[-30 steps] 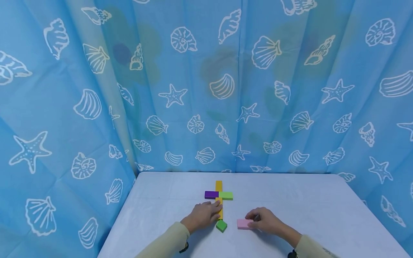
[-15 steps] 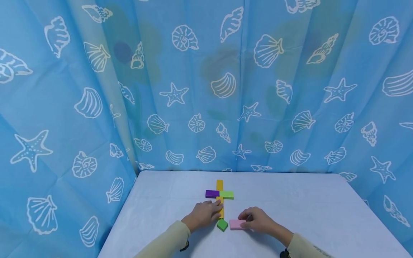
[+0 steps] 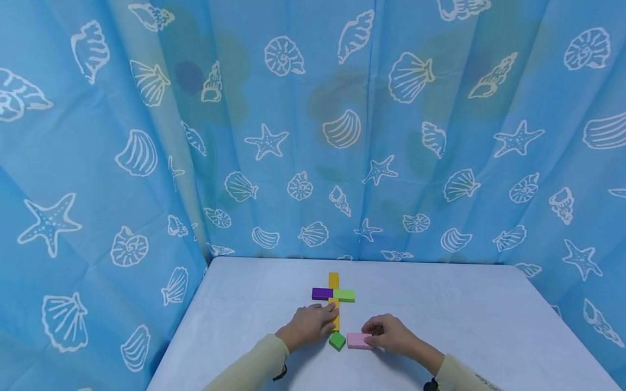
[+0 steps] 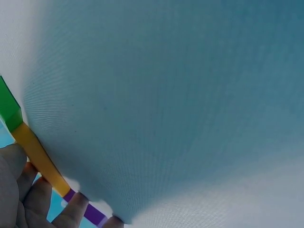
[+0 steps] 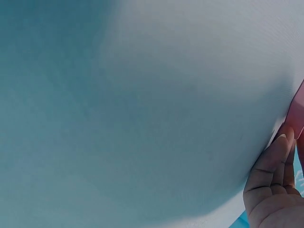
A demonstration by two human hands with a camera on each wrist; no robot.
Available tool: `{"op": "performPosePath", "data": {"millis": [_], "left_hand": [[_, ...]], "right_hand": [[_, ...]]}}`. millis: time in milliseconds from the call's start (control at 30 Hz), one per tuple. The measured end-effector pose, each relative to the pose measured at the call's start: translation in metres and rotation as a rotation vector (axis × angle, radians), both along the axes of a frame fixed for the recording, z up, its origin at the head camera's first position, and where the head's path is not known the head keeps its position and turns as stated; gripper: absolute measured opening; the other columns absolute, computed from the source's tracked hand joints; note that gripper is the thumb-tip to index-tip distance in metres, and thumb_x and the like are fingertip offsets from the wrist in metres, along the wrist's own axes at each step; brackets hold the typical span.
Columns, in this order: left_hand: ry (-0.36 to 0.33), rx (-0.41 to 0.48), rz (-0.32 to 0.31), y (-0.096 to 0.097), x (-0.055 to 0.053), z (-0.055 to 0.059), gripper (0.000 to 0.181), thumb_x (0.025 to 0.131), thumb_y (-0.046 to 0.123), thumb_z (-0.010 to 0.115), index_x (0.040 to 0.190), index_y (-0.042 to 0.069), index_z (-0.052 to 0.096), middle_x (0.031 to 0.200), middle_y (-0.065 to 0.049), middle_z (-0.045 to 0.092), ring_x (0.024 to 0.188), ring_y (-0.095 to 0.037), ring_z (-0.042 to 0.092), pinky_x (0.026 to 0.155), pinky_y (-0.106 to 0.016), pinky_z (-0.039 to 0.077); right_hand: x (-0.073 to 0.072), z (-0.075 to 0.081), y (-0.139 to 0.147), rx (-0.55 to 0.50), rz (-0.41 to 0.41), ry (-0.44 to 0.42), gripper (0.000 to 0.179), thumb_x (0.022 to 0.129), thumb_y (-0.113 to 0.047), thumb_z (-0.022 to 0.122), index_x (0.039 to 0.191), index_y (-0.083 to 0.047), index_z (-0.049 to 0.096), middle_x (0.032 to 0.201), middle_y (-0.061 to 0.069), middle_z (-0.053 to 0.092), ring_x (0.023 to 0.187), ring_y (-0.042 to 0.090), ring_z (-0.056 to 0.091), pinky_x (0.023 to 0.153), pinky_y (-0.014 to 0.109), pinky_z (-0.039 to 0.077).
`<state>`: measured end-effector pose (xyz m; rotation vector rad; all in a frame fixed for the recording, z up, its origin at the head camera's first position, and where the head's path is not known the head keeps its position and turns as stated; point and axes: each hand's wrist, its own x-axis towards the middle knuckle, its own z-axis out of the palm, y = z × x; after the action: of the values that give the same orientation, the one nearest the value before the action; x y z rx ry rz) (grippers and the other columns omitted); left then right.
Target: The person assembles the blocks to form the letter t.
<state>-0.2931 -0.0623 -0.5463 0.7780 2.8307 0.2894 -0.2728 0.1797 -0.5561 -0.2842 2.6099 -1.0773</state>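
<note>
On the table lies a cross of blocks: a far yellow block [image 3: 333, 280], a purple block [image 3: 321, 294] to the left, a light green block [image 3: 344, 296] to the right, and a near yellow block [image 3: 336, 322] below them. My left hand [image 3: 307, 324] rests its fingertips on the near yellow block, partly covering it. Turned cornerwise at that block's near end is a green block [image 3: 337, 341]. Just right of it, a narrow gap away, lies a pink block [image 3: 358, 341], pinched at its right end between the thumb and fingers of my right hand [image 3: 393, 334].
The white-covered table [image 3: 464, 304] reaches back to a blue curtain [image 3: 303, 136] printed with white shells and starfish. Another stretch of curtain hangs along the left side. Both forearms in pale sleeves [image 3: 254, 363] come in from the near edge.
My right hand has slid the pink block left, close to the green block, and has nearly stopped over the last half second. The left hand stays on the near yellow block.
</note>
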Motion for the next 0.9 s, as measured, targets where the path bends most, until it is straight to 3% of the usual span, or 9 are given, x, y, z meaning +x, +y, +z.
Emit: {"op": "performPosePath", "data": {"millis": [900], "left_hand": [[-0.001, -0.012, 0.010, 0.0018, 0.0004, -0.0002, 0.047, 0.100, 0.045, 0.053, 0.146, 0.032, 0.048, 0.154, 0.014, 0.043, 0.137, -0.025, 0.050, 0.106, -0.058, 0.044]], "right_hand": [[-0.0021, -0.0027, 0.0007, -0.043, 0.050, 0.001, 0.015, 0.085, -0.012, 0.075, 0.101, -0.011, 0.075, 0.085, -0.002, 0.066, 0.075, 0.015, 0.056, 0.067, 0.027, 0.049]]}}
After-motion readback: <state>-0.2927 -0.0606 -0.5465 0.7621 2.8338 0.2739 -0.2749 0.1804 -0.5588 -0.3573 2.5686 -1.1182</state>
